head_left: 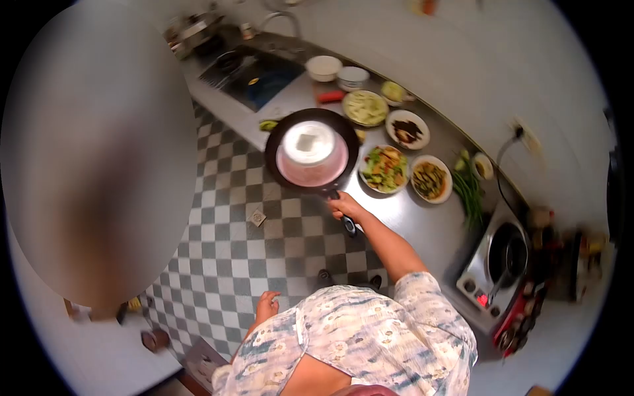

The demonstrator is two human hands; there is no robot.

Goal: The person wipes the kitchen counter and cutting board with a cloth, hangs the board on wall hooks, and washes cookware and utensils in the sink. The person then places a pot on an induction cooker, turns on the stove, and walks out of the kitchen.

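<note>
My right hand (345,206) is closed around the black handle of a frying pan (272,152), which I hold out over the floor by the counter's edge. Inside the pan shows a pinkish surface (310,174), and a shiny round silver shape (309,142) covers part of it; whether that is a bowl, a lid or glare I cannot tell. Low at my left side, my left hand (267,307) hangs free, fingers apart and slightly bent. Closest to the pan on the counter is a plate of mixed cooked vegetables (384,169).
Along the steel counter (404,228) stand a plate of sliced greens (365,107), a plate of dark food (407,129), another cooked dish (431,179), green onions (469,195) and white bowls (323,68). A sink (267,78) lies far left, a stove with a wok (507,254) right.
</note>
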